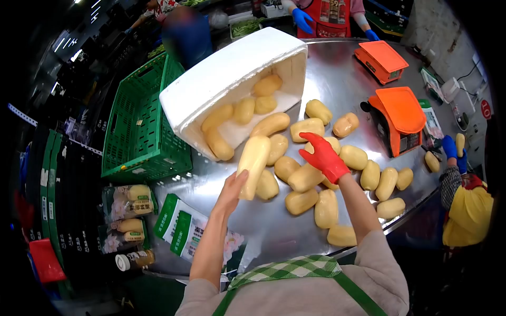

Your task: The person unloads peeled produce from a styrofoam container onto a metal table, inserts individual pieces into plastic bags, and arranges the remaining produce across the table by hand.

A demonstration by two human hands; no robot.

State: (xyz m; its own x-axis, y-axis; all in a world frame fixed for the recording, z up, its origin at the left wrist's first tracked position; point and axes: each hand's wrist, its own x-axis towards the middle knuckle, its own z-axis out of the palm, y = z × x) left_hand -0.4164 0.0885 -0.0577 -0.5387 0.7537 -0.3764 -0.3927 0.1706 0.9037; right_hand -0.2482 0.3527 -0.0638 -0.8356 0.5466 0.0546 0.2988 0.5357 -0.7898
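In the head view my bare left hand (232, 188) grips a long, pale yellow lotus root section (255, 160), held tilted above the steel table (287, 247). My right hand (326, 158), in a red glove, hovers over several shorter lotus root pieces with its thumb and fingers spread. One such lotus root piece (307, 129) is just beyond its fingertips, and another lotus root piece (305, 178) lies beside it, nearer to me. A white foam box (232, 68) lies on its side, its opening facing me, with several lotus root sections inside and at its mouth.
A green crate (147, 113) stands left of the box. Printed bags (184, 226), packed lotus root bags (126, 203) and a jar (135, 260) lie at front left. Two orange scales (400, 113) stand at right. Co-workers with blue gloves (302, 20) work across and at far right.
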